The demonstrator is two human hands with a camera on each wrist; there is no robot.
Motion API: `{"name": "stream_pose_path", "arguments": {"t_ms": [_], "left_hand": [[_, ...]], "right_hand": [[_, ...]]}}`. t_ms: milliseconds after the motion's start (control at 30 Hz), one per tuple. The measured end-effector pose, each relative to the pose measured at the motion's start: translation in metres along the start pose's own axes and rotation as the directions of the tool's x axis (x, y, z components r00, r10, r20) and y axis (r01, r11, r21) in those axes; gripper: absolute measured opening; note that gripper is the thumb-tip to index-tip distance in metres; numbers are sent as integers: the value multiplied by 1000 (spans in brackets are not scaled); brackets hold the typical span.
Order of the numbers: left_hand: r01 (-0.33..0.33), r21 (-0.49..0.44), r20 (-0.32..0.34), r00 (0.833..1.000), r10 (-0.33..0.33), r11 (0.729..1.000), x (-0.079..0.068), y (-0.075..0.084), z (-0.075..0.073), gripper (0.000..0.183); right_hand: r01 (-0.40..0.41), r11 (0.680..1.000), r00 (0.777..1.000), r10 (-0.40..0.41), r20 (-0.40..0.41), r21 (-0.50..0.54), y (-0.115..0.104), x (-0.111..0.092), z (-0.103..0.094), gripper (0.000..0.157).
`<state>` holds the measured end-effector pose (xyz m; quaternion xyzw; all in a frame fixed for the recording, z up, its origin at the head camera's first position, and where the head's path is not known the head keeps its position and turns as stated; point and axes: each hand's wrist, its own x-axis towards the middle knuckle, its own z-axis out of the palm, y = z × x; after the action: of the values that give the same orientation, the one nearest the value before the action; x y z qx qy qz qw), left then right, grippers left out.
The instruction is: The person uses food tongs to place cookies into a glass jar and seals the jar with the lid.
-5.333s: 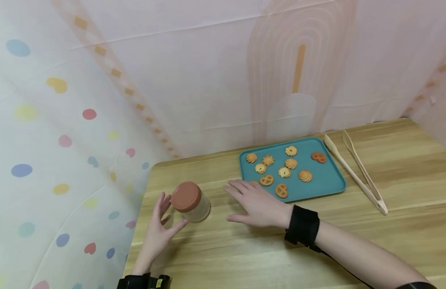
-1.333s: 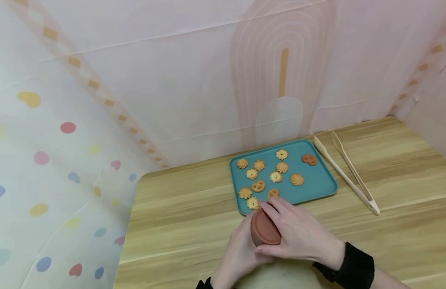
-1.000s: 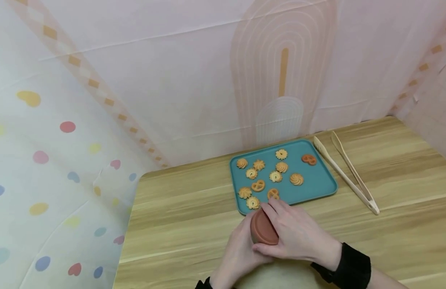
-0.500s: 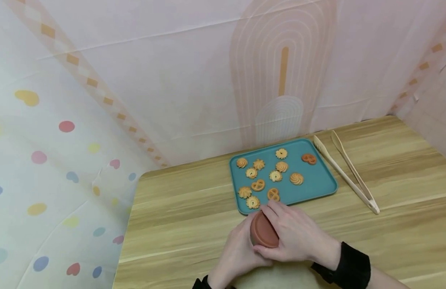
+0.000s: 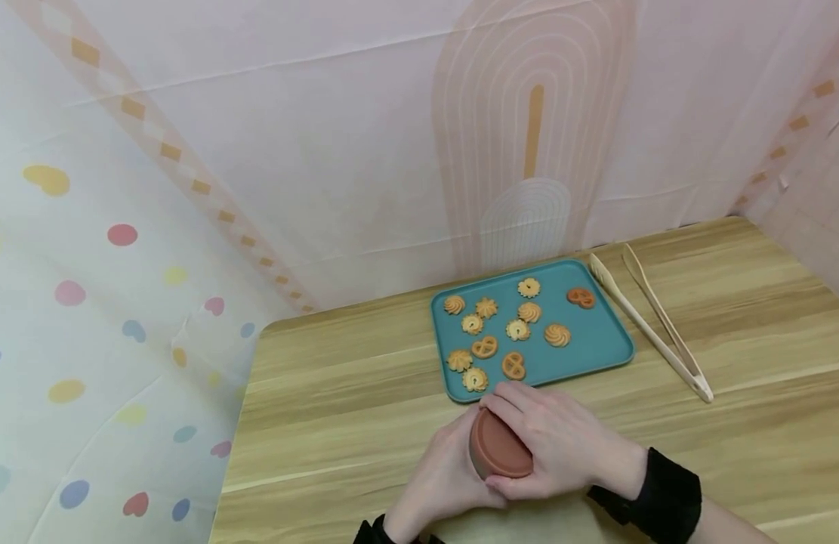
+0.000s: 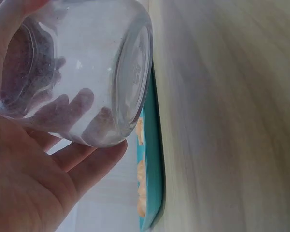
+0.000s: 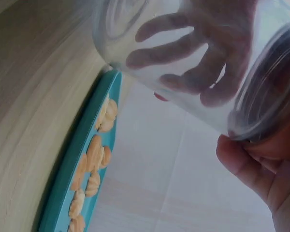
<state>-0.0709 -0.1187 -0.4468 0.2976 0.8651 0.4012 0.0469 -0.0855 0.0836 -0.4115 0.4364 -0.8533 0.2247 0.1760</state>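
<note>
By the teal tray [image 5: 589, 349], your left hand [image 5: 444, 472] wraps its fingers round the clear jar [image 6: 82, 67], your right hand [image 5: 570, 438] grips its lid [image 5: 504, 446]!

A: Jar [image 6: 99, 43]: appearance?

B: Clear glass, see-through wall, rounded lower edge; base face visible from the left wrist.

A: Pose?

B: Tilted, raised off the surface [image 5: 337, 423], just on the near side of the tray [image 5: 589, 340]. Left hand [image 5: 446, 468] round the wall.

A: Lid [image 5: 504, 446]?

B: Reddish-brown, round, raised rim on top. Seated over the mouth; right hand [image 5: 569, 438] grips its edge. Tightness: cannot tell.
</note>
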Motion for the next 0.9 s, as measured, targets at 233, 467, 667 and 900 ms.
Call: {"name": "stream_pose_path", "arguments": {"t_ms": [233, 467, 667, 900], "left_hand": [[16, 19, 11, 1000, -16, 1000, 1, 1, -1, 100], [19, 40, -34, 999, -18, 999, 1, 2, -2, 96], [49, 63, -107, 993, -42, 997, 1, 4, 1, 92], [65, 147, -139, 989, -44, 987, 2, 8, 4, 86]], "right_hand": [[1, 1000, 999, -1, 41, 12, 0, 0, -5, 75], [-123, 992, 988, 124, 91, -13, -4, -4, -13, 102], [-255, 964, 964, 259, 61, -73, -14, -3, -17, 107], [-316, 943, 945, 322, 54, -102, -22, -2, -13, 111]]}}
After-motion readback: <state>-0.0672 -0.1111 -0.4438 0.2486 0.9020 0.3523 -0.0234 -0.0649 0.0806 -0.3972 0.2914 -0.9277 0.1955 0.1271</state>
